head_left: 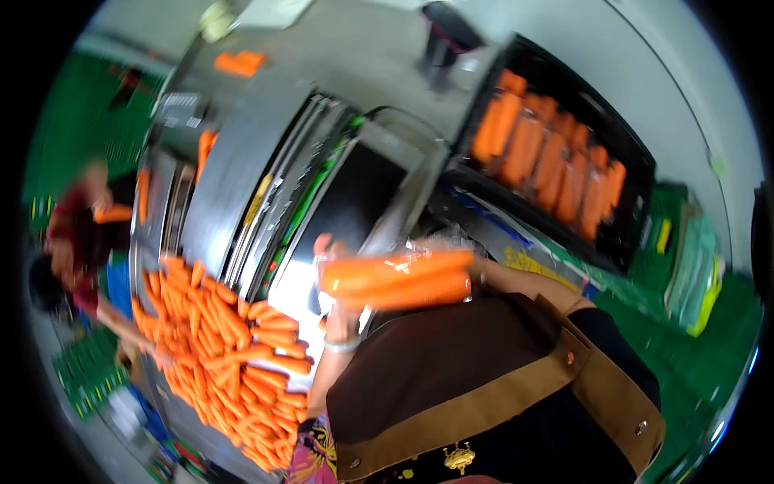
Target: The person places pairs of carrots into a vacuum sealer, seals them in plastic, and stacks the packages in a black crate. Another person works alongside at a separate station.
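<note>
A clear plastic pack of carrots lies crosswise before my apron. My left hand, with a band at its wrist, grips the pack's left end; a fingertip shows above it. At the other end is my right hand, blurred and largely hidden by the pack and its plastic. Beneath and beyond them stands a metal packing machine with a dark plate. Loose carrots are heaped on the metal table to the left. Wrapped carrot packs stand in rows inside a black crate at the upper right.
Across the table at the left, a co-worker in a dark red top has one hand on the carrot heap and a carrot in the other. Green crates stand beyond. A dark bin is at the top; green packaging lies at the right.
</note>
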`<state>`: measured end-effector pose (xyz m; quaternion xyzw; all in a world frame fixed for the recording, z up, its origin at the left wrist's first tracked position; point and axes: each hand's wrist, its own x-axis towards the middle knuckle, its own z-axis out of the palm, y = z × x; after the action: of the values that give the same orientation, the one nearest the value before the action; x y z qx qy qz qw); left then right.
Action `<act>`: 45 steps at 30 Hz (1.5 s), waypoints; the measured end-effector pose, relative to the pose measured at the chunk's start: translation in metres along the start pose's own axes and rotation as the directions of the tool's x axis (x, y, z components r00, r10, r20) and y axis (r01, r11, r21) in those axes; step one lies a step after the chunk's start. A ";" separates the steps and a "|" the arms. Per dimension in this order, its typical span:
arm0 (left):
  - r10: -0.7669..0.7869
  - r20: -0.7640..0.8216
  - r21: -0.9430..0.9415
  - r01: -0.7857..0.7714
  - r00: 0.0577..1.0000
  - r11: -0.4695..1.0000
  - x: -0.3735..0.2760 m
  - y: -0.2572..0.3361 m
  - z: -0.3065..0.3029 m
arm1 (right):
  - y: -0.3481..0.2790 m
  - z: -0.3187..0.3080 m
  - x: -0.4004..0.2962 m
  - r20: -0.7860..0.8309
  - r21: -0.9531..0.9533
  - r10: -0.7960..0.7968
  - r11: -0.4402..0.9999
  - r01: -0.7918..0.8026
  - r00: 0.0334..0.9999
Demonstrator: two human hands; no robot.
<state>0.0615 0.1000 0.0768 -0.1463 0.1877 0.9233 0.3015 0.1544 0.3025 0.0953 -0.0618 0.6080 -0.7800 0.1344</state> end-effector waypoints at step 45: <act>-0.760 -0.090 0.929 -0.221 0.644 -0.298 0.085 -0.200 0.135 | 0.087 -0.236 -0.481 -0.899 0.439 0.422 0.864 -0.248 -0.119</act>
<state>0.0964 0.3511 0.1123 0.4038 0.6563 0.2816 0.5718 0.5648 0.6396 -0.0159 0.6707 0.4637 -0.5624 -0.1374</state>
